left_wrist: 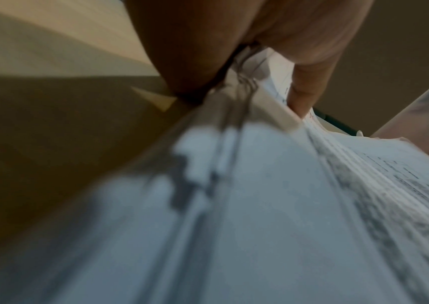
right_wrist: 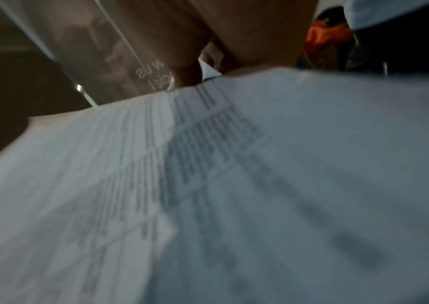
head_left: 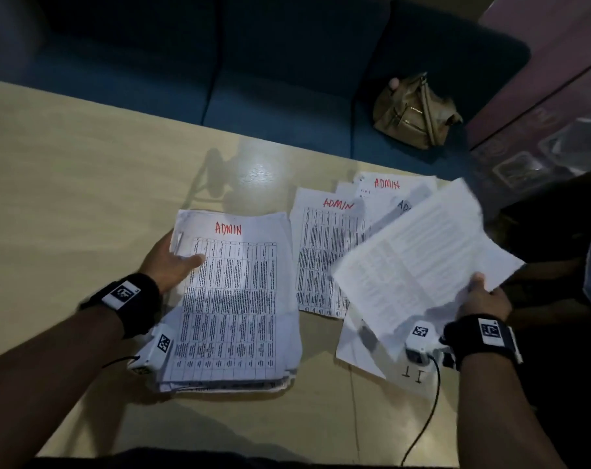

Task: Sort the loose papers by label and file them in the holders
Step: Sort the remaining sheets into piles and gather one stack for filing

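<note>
Sorting is in progress, filing not started as far as we can see: no holders show in any view.

Our left hand [head_left: 172, 262] grips the thick stack [head_left: 235, 299] by its left edge, thumb on top, fingers hidden under it. The top sheet is labelled ADMIN in red. The stack sits near the middle of the surface [head_left: 84, 184]; whether it rests flat or is lifted a little we cannot tell. In the left wrist view the thumb [left_wrist: 309, 86] presses the top sheet and the stack's edge [left_wrist: 234, 185] fans toward the camera.

Our right hand [head_left: 483, 301] pinches a loose sheet [head_left: 419, 255] by its near right corner, held up over the right part of the surface and blurred. Its label is not readable. In the right wrist view the sheet [right_wrist: 234, 185] fills the frame, all blur.

Under and behind that sheet lie spread ADMIN papers [head_left: 324, 255] toward the far right corner of the surface, fanned, not squared. A white sheet [head_left: 355, 346] lies close to the near right edge, with handwritten marks just beside it, possibly "IT".

Our judgement: early to mid sort. Only ADMIN reads clearly, so the other piles are uncertain. Left to do: place the held sheet, square the piles, bring them to holders.

Off the surface, a tan bag [head_left: 416, 113] sits on the blue seat [head_left: 270, 103].
</note>
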Demonstrator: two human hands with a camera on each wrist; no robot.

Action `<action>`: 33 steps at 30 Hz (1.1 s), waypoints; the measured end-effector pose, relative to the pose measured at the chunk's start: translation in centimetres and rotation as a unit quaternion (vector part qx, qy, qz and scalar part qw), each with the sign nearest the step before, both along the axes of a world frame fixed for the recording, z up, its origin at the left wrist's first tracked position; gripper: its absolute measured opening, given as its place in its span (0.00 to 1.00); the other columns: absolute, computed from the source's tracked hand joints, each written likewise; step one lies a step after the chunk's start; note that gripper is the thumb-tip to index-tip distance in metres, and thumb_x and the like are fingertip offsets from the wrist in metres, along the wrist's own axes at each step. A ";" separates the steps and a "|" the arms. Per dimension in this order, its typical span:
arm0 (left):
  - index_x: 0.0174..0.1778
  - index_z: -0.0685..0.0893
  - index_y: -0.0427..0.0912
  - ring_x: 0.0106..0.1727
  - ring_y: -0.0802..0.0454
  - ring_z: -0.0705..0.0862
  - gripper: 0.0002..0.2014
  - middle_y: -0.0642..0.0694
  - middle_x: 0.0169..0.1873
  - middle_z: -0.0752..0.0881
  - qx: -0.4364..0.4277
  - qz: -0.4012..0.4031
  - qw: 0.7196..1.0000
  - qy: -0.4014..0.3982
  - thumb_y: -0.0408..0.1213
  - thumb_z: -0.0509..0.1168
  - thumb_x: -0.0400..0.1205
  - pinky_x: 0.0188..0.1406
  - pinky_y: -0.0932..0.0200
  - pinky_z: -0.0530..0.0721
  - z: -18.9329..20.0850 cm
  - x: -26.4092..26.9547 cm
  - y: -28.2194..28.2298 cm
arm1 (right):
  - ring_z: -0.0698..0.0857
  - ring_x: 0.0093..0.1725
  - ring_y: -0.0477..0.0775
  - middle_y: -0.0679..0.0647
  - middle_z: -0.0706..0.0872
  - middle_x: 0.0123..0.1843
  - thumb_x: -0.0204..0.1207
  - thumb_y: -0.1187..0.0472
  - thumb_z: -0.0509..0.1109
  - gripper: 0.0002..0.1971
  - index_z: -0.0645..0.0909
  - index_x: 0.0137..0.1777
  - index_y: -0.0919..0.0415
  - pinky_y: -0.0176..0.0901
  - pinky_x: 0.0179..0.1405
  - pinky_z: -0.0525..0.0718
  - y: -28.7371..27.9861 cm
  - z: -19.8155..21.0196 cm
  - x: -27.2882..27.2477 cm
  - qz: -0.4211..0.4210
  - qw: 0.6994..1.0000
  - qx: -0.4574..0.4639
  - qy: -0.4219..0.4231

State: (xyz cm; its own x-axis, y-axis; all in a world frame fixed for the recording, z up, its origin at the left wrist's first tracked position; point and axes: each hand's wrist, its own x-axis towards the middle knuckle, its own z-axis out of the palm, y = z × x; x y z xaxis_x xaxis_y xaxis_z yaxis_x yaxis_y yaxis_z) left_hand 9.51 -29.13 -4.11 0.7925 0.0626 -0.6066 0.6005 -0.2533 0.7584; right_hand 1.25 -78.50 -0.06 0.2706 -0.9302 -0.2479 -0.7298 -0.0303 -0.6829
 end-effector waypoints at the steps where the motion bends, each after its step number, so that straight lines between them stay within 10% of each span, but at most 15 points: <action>1: 0.72 0.74 0.52 0.56 0.45 0.85 0.27 0.47 0.61 0.85 0.010 -0.006 1.000 -0.005 0.35 0.72 0.78 0.63 0.42 0.80 0.0 0.0 0.0 | 0.81 0.64 0.68 0.67 0.82 0.67 0.80 0.44 0.64 0.26 0.78 0.68 0.66 0.59 0.64 0.78 -0.2 -0.3 -1.1 0.019 1.000 -0.001 0.013; 11: 0.78 0.61 0.60 0.63 0.49 0.78 0.42 0.49 0.72 0.77 -0.029 0.024 0.999 0.008 0.45 0.78 0.72 0.61 0.49 0.73 -0.9 -0.5 0.3 | 0.82 0.55 0.73 0.72 0.82 0.60 0.78 0.42 0.64 0.29 0.79 0.64 0.69 0.58 0.56 0.80 2.6 -2.2 -3.3 0.088 0.988 -0.053 0.115; 22: 0.75 0.64 0.61 0.62 0.47 0.80 0.37 0.52 0.68 0.79 0.012 -0.021 1.000 -0.005 0.43 0.77 0.74 0.60 0.49 0.75 -1.1 -0.6 0.7 | 0.84 0.55 0.71 0.66 0.84 0.57 0.74 0.64 0.73 0.15 0.77 0.59 0.61 0.59 0.53 0.84 5.5 -3.2 -4.2 0.085 0.985 -0.100 0.108; 29: 0.78 0.63 0.57 0.59 0.49 0.78 0.37 0.51 0.69 0.79 0.054 -0.045 0.997 -0.034 0.43 0.75 0.76 0.60 0.52 0.74 -0.5 -0.6 0.4 | 0.86 0.50 0.69 0.66 0.86 0.53 0.72 0.61 0.77 0.27 0.73 0.70 0.54 0.56 0.48 0.83 4.5 -3.1 -4.4 0.091 0.990 -0.073 0.084; 33: 0.77 0.65 0.55 0.60 0.49 0.79 0.36 0.55 0.63 0.79 0.050 -0.047 0.997 -0.039 0.41 0.76 0.75 0.58 0.54 0.74 -0.8 -0.4 0.4 | 0.84 0.50 0.74 0.72 0.85 0.55 0.78 0.59 0.69 0.17 0.79 0.65 0.62 0.58 0.47 0.82 3.3 -2.6 -4.1 0.095 0.983 -0.102 0.122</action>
State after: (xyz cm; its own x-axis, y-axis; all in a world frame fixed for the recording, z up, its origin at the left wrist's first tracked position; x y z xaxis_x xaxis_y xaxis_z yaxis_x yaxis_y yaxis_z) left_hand 9.15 -28.70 -4.92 0.8428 0.0431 -0.5365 0.5100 -0.3828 0.7703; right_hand -2.82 -75.20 -2.68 0.4004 -0.9054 -0.1410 -0.8386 -0.3000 -0.4547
